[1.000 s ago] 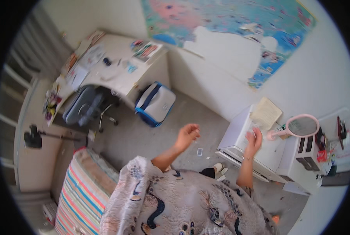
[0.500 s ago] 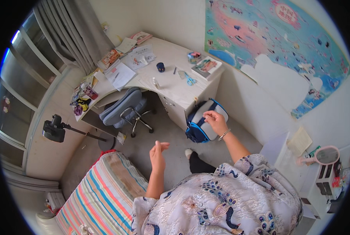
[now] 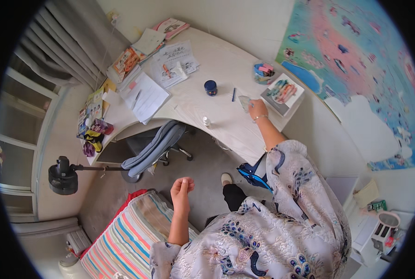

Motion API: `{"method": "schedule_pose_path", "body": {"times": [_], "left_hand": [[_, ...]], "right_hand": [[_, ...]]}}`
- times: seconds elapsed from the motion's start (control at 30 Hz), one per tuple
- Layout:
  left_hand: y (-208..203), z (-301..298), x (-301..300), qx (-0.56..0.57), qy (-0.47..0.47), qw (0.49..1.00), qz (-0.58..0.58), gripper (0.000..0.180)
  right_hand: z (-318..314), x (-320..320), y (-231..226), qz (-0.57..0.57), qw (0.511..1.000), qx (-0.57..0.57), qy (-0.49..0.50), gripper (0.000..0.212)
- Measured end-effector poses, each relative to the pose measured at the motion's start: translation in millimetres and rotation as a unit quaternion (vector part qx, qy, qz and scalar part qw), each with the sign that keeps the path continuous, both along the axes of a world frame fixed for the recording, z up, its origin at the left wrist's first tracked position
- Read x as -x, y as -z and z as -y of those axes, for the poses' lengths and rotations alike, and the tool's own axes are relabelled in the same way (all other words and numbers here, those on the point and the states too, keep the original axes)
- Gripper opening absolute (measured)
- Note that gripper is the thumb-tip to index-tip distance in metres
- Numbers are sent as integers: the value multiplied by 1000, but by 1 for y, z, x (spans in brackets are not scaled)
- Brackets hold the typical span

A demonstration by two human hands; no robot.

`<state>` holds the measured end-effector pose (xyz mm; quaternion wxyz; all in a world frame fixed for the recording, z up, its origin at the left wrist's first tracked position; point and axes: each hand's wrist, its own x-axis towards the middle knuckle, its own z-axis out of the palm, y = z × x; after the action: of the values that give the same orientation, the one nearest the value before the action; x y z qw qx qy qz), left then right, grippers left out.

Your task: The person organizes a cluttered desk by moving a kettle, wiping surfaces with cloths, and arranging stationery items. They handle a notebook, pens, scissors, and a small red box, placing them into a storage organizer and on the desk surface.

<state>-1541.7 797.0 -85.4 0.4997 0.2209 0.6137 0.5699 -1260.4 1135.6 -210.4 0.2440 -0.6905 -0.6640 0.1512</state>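
Observation:
My right hand [image 3: 258, 109] reaches over the right part of the white desk [image 3: 193, 109], fingers bent down and drawn together. A clear set square [image 3: 245, 103] shows at its fingertips. Blue scissors seen at this spot earlier are hidden, so what the fingers grip cannot be made out. Just right of the hand lies a book [image 3: 283, 94] with a picture cover; a dark pen [image 3: 234, 94] lies to the left. My left hand [image 3: 181, 189] hangs in the air above the floor, loosely curled and holding nothing, near the striped bedding [image 3: 130, 235].
On the desk stand a dark blue jar [image 3: 210, 88], a small white bottle [image 3: 206, 121] and a clear tub [image 3: 264, 73]; papers [image 3: 144, 97] lie left. A blue-grey chair [image 3: 154, 149] is under it. A backpack [image 3: 256, 174] and a black fan [image 3: 63, 176] stand nearby.
My right hand has moved from above the backpack onto the desk, where it covers the scissors. My left hand has curled more. The view has come closer to the desk.

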Motion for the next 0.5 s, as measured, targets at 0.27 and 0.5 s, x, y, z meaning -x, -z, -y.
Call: {"method": "schedule_pose_path", "body": {"times": [0.27,0.5], "left_hand": [[18,-54,8,55,46,997,41,19],[14,-100,6,68,87,994,22,18]], "right_hand": [[-48,24,-36,213,966,144,-21,33],[-46,4,-11,-32,977,208,-44,23]]}}
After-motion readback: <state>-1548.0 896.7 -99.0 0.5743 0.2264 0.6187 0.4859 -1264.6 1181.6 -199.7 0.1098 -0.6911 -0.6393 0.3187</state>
